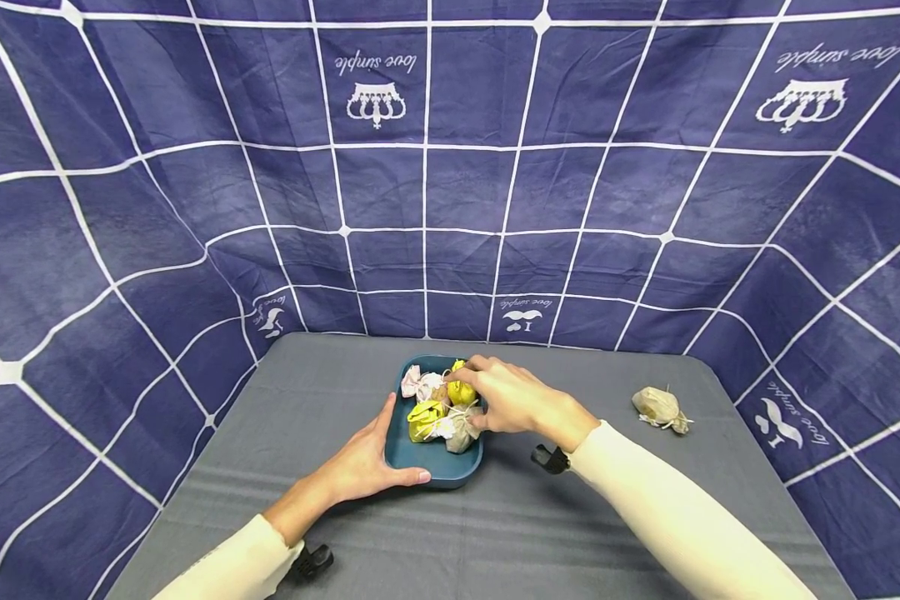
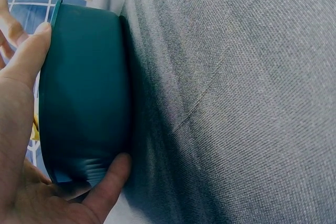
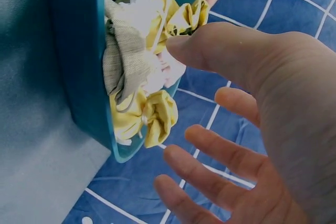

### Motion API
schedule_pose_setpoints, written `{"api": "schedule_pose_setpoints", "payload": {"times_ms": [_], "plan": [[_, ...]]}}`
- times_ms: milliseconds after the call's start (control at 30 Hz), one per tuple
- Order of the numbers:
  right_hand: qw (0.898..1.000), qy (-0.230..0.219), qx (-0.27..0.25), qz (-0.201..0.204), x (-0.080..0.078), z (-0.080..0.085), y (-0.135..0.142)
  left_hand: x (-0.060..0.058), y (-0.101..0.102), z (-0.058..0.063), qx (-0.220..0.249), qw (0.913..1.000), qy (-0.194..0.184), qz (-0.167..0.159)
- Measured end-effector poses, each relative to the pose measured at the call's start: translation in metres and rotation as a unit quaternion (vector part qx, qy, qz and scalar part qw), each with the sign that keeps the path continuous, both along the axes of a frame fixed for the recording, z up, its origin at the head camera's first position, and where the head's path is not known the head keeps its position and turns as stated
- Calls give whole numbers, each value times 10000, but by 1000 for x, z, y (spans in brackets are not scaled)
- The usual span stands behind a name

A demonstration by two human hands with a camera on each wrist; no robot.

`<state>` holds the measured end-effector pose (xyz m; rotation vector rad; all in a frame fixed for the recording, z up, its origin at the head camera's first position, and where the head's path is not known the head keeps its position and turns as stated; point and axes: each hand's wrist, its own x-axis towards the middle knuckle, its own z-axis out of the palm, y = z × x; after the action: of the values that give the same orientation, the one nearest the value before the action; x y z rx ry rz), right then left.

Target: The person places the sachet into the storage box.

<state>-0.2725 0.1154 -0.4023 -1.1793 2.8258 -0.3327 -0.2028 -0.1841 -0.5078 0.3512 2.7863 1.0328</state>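
Note:
A blue-green plastic tub [image 1: 435, 464] stands on the grey cloth. My left hand [image 1: 360, 462] grips it at the near left corner, thumb over the near rim and fingers along the left wall. Inside lie small tied cloth pouches: a yellow pouch [image 1: 424, 422], a second yellow pouch [image 3: 160, 119] at the far right, a grey-beige pouch [image 3: 126, 51] and a pinkish-white pouch [image 1: 418, 383]. Over the tub's right side hovers my right hand [image 1: 517, 396], its fingers spread and nothing held. Its thumb tip overlaps the pouches in the right wrist view.
Another beige pouch [image 1: 658, 406] lies on the grey cloth [image 1: 555, 500] at the right. Blue checked fabric [image 1: 465, 183] rises behind the table and along both sides.

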Motion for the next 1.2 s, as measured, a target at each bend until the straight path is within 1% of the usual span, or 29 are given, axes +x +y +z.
{"api": "schedule_pose_setpoints", "payload": {"times_ms": [200,333,533,667,900,1100,1200], "plan": [[9998,141,-69,-76,1,-3,9,1,0,0,-8,10000,-15,28],[9993,264,-176,-172,0,-9,18,2,0,0,-2,10000,-54,56],[9974,454,-381,-399,-2,-20,38,2,0,0,46,10000,2,51],[9956,536,-508,-579,-3,-29,53,2,-1,-1,63,10000,-3,33],[9935,606,-557,-787,-4,-47,82,2,-1,-1,89,9999,3,68],[9899,692,-632,-1067,-4,-65,109,2,0,-3,68,9999,-5,75],[9884,730,-685,-1140,-4,-72,123,2,0,-4,88,9999,-6,80]]}}
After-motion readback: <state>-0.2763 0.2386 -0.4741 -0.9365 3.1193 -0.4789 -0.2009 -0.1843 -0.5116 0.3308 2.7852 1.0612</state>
